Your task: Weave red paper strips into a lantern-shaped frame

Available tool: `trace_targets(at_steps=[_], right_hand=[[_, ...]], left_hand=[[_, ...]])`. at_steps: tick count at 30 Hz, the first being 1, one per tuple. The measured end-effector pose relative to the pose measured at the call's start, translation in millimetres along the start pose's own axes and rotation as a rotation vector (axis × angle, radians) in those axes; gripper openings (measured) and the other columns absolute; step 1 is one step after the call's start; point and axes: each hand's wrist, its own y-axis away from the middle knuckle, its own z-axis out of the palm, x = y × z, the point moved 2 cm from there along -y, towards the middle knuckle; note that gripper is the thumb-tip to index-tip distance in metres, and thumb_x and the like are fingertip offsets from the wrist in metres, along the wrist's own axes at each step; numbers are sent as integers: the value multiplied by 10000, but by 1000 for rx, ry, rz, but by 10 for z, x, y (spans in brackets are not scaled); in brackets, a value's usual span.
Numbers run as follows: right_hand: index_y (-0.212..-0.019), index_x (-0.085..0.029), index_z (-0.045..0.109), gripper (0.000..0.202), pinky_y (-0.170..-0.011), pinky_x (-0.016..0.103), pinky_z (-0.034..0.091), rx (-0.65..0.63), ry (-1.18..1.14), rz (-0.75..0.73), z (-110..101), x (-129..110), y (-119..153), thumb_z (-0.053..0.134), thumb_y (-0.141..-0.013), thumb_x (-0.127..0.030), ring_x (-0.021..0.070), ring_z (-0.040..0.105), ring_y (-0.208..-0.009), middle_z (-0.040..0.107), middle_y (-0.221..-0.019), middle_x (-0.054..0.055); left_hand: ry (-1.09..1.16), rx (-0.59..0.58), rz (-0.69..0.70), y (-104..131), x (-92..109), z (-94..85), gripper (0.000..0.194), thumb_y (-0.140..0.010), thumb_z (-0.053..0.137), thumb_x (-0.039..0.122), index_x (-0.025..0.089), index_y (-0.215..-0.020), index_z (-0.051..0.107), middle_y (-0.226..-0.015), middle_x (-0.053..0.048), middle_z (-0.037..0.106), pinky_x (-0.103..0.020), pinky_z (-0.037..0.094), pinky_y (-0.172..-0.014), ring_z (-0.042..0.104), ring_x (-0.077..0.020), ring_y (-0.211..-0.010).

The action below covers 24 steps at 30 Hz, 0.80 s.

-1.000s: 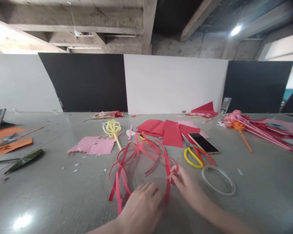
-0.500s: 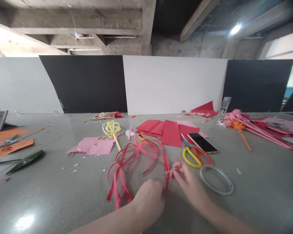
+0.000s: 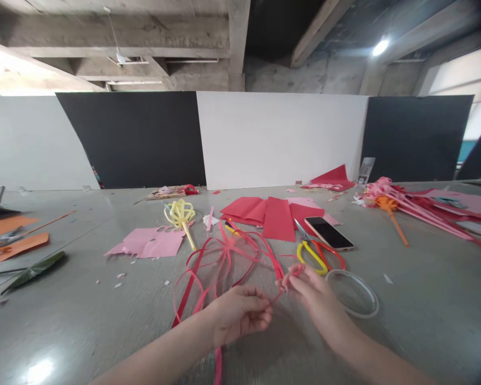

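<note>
A bundle of looped red paper strips (image 3: 229, 243) spreads over the grey table in front of me. My left hand (image 3: 244, 314) is closed, its fingertips pinching a thin red strip near the lower right of the bundle. To its right, my right hand (image 3: 304, 283) is closed too, with a red strip curled at its fingers. A short stretch of strip runs between the two hands. Other strips pass beneath my left wrist and forearm.
Scissors (image 3: 319, 258), a phone (image 3: 330, 233) and a tape roll (image 3: 358, 294) lie right of the hands. Red paper (image 3: 278, 219) sits behind, with a yellow paper piece (image 3: 181, 215) and pink sheet (image 3: 148, 242) to the left. Pink strips (image 3: 420, 206) lie far right.
My left hand has turned, so its fingers now show, pinching a strip. The loops have shifted and spread, and a strip now spans between the hands. The view has moved slightly.
</note>
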Motion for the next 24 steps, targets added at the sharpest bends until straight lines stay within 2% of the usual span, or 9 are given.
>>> trace_targets(at_steps=[5, 8, 10, 13, 16, 20, 24], right_hand=[[-738, -191, 483, 124, -725, 298, 438, -16, -66, 76, 19, -20, 16, 600, -702, -209, 164, 610, -747, 609, -678, -17], [-752, -186, 497, 139, -722, 277, 431, -21, -31, 102, 19, -26, 34, 615, -679, -175, 149, 588, -759, 618, -710, -7], [-749, -181, 512, 124, -709, 257, 424, -29, 25, 108, 32, -31, 59, 610, -676, -161, 137, 569, -763, 619, -732, -3], [-739, -179, 525, 109, -689, 234, 414, -33, 100, 130, 80, -12, 116, 606, -671, -154, 125, 552, -750, 615, -736, -6], [-705, -182, 522, 104, -646, 234, 420, -28, 133, 169, 148, 58, 179, 616, -661, -180, 124, 554, -691, 610, -708, -11], [-625, -188, 510, 135, -526, 220, 407, -80, 213, 209, 230, 177, 229, 635, -644, -237, 134, 559, -621, 585, -634, -21], [-599, -193, 515, 143, -565, 229, 410, -133, 296, 142, 242, 265, 234, 656, -606, -220, 126, 545, -600, 546, -588, -41]], left_hand=[[-156, 8, 34, -28, -45, 20, 116, -674, 566, 176, 123, -715, 471, -585, -11, 580, -171, 442, -526, 576, -74, -507], [-525, 99, 116, -26, -93, 22, 94, -703, 490, 228, 154, -726, 437, -549, 0, 574, -188, 409, -408, 563, -112, -428], [-816, 178, 220, 14, -110, 27, 87, -717, 450, 249, 162, -726, 443, -510, 22, 548, -168, 339, -338, 504, -96, -347], [-1067, 264, 388, 139, -125, 33, 105, -742, 422, 258, 168, -729, 473, -491, 40, 517, -160, 293, -350, 449, -71, -348], [-1164, 328, 491, 281, -168, 4, 84, -747, 447, 245, 178, -765, 494, -561, 20, 556, -172, 325, -437, 469, -82, -450], [-1217, 376, 546, 370, -271, -75, 167, -757, 476, 296, 190, -884, 499, -711, -21, 609, -193, 351, -482, 478, -95, -481], [-1235, 418, 580, 360, -305, -107, 183, -789, 434, 335, 179, -849, 508, -743, -43, 587, -207, 351, -503, 477, -109, -525]])
